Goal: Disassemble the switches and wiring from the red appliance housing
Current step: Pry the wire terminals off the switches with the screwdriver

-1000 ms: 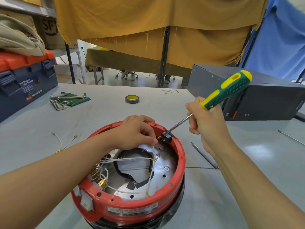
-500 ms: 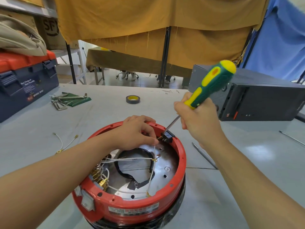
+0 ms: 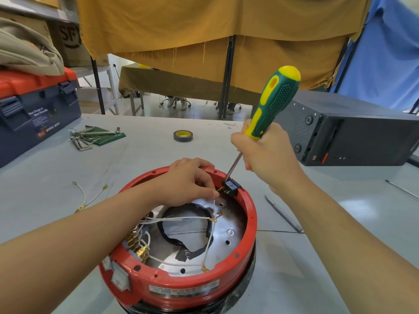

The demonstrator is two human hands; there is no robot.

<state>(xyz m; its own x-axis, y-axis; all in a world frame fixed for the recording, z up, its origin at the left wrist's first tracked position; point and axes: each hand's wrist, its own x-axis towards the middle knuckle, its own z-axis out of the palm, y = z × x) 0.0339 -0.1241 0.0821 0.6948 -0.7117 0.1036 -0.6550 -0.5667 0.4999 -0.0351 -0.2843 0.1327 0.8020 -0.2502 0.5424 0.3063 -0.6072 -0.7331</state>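
My right hand [image 3: 269, 152] grips screwdriver [image 3: 275, 103], prying black switch [image 3: 230, 187] at housing [image 3: 181, 286] rim, frame center. Left hand [image 3: 188, 182] pinches its white wire [image 3: 209, 232]. Two wires [image 3: 90, 196] out at left; terminals [image 3: 138, 245] w/ wiring remain.

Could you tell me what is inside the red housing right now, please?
Inside the red housing: a silver plate, white wires, brass terminals and a black switch at the far rim. The left hand covers the part beneath it.

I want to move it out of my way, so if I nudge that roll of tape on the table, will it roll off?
Probably not. The tape roll lies flat on its side on the table, so a nudge would likely slide it rather than roll it. It looks small and light, so it should move easily.
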